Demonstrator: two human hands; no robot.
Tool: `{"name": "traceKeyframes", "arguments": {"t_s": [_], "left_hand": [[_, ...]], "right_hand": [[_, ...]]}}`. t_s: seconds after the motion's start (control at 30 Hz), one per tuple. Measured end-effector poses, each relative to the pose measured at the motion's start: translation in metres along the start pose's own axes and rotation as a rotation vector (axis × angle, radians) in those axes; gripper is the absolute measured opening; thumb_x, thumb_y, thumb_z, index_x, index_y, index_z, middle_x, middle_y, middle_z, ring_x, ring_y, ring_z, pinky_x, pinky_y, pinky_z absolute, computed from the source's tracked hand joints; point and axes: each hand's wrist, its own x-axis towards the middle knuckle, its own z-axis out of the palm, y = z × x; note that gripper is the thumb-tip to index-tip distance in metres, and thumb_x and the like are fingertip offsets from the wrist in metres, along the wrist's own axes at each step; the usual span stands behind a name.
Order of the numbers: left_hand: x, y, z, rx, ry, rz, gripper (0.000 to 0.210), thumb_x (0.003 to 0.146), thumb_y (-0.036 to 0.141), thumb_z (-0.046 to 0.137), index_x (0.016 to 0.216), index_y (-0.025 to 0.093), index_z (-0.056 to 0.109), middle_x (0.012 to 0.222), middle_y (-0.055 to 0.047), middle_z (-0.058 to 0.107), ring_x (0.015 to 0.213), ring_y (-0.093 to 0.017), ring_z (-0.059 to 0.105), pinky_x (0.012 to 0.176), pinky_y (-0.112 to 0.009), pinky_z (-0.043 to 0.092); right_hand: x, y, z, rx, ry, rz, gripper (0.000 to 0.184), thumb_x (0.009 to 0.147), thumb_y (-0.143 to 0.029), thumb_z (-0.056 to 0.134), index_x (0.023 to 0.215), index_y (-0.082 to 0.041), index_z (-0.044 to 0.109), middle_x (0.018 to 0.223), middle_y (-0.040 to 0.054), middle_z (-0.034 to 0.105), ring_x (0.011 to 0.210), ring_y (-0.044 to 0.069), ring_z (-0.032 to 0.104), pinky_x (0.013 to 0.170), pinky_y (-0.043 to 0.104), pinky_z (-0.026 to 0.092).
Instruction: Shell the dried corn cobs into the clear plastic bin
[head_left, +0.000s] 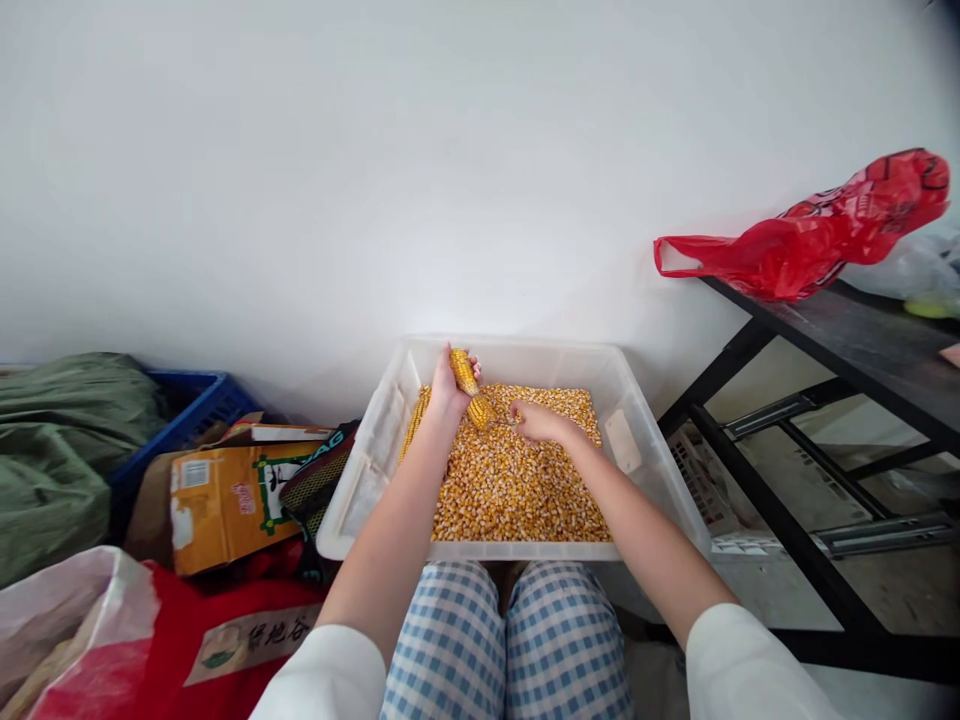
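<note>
My left hand [448,386] is wrapped round a corn cob [481,412] above a translucent plastic bin [360,500]. The cob is tilted, its lower end pointing down and right, with a paler patch partway along it. Close to that lower end is my right hand [538,421], its fingers pinched together. A thin dark sliver shows at its fingertips, too small to name. Loose corn kernels [517,490] cover most of the bin's bottom. More unshelled cobs [415,425] lie along the bin's left side, partly hidden by my left forearm.
To the right stands a black metal-framed table [847,340] with a red plastic bag [810,240] on it. Left of the bin are a cardboard box [225,500], a blue crate [187,410], green cloth [52,460] and a red bag [172,640]. A white wall [450,170] rises behind.
</note>
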Motion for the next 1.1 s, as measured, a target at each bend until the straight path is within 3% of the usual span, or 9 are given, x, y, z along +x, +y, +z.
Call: {"name": "traceKeyframes", "arguments": {"t_s": [0.07,0.17,0.3,0.43,0.67,0.83,1.1], "left_hand": [[0.0,0.0,0.001,0.003,-0.032,0.027,0.031,0.084,0.046,0.05,0.076,0.016,0.052,0.055,0.0,0.054,0.043,-0.008,0.051,0.041,-0.015,0.038],[0.0,0.0,0.001,0.007,-0.032,0.038,0.027,0.085,0.041,0.051,0.073,0.016,0.051,0.054,0.0,0.055,0.044,-0.008,0.052,0.042,-0.016,0.04],[0.002,-0.002,-0.001,-0.007,0.003,0.013,0.03,0.086,0.042,0.043,0.072,0.017,0.05,0.056,-0.003,0.06,0.049,-0.012,0.058,0.05,-0.021,0.044],[0.0,-0.003,0.0,0.058,0.004,0.01,0.03,0.083,0.044,0.044,0.073,0.016,0.052,0.064,-0.006,0.066,0.061,-0.016,0.064,0.058,-0.025,0.046],[-0.014,-0.006,0.013,0.153,-0.116,-0.017,0.027,0.077,0.044,0.051,0.076,0.018,0.055,0.084,-0.009,0.071,0.087,-0.021,0.066,0.076,-0.032,0.047],[-0.02,-0.007,0.022,0.166,-0.221,-0.038,0.026,0.079,0.042,0.048,0.078,0.018,0.057,0.086,-0.01,0.071,0.091,-0.023,0.066,0.077,-0.034,0.049],[-0.031,-0.005,0.03,0.148,-0.295,-0.069,0.025,0.08,0.039,0.046,0.077,0.017,0.058,0.077,-0.01,0.069,0.088,-0.024,0.066,0.074,-0.034,0.052]], "right_hand": [[-0.005,-0.005,-0.013,0.085,0.107,-0.053,0.023,0.078,-0.019,0.052,0.1,-0.02,0.058,0.061,-0.0031,0.058,0.047,0.009,0.049,0.047,0.021,0.035],[-0.008,-0.017,-0.025,0.432,0.276,-0.078,0.018,0.078,-0.029,0.054,0.09,-0.018,0.061,0.057,-0.0044,0.054,0.046,0.009,0.047,0.047,0.021,0.035],[-0.007,-0.031,-0.027,0.824,0.38,-0.111,0.026,0.069,-0.038,0.065,0.083,-0.015,0.063,0.057,-0.0046,0.053,0.049,0.008,0.048,0.051,0.022,0.04],[-0.011,-0.041,-0.03,1.078,0.523,-0.167,0.036,0.067,-0.048,0.066,0.078,-0.014,0.061,0.057,-0.0044,0.052,0.046,0.006,0.046,0.047,0.02,0.039],[-0.034,-0.067,-0.042,1.143,0.684,-0.313,0.036,0.078,-0.054,0.055,0.077,-0.018,0.057,0.055,-0.0031,0.053,0.044,0.007,0.047,0.042,0.019,0.04],[-0.042,-0.076,-0.038,1.081,0.754,-0.38,0.029,0.081,-0.048,0.056,0.079,-0.02,0.055,0.059,-0.0029,0.057,0.049,0.008,0.053,0.049,0.021,0.047],[-0.049,-0.082,-0.035,1.039,0.763,-0.406,0.025,0.081,-0.045,0.056,0.079,-0.02,0.052,0.057,-0.0036,0.058,0.049,0.01,0.058,0.053,0.025,0.052]]}}
